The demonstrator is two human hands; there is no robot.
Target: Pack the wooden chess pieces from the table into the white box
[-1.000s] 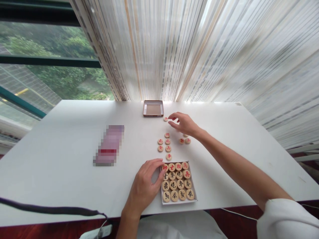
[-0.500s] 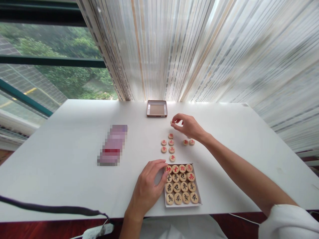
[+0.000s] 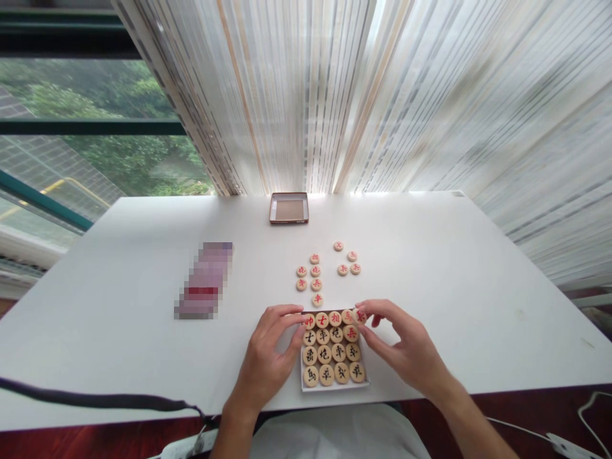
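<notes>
A shallow white box (image 3: 335, 386) near the front edge of the table holds rows of round Chinese chess pieces (image 3: 324, 354), with red and black characters. My left hand (image 3: 272, 347) grips the box at its far left corner, thumb and index finger against the edge. Between the thumb and fingertips of my right hand (image 3: 401, 341) is a red-lettered Chinese chess piece (image 3: 360, 316), tilted over the far right corner of the box. Beyond the box, several red-lettered pieces (image 3: 315, 271) lie on the table, with another loose group (image 3: 352, 256) to their right.
An open box lid (image 3: 289, 210) lies at the back of the white table (image 3: 430, 255), below a striped curtain (image 3: 296, 95). To the left is a blurred-out purple object (image 3: 204, 280). A black strap (image 3: 95, 398) crosses the front left, and a window is behind.
My right hand has come from the back of the table to the box's far right corner, with a chess piece in its fingers. My left hand stays at the box. The view has shifted slightly.
</notes>
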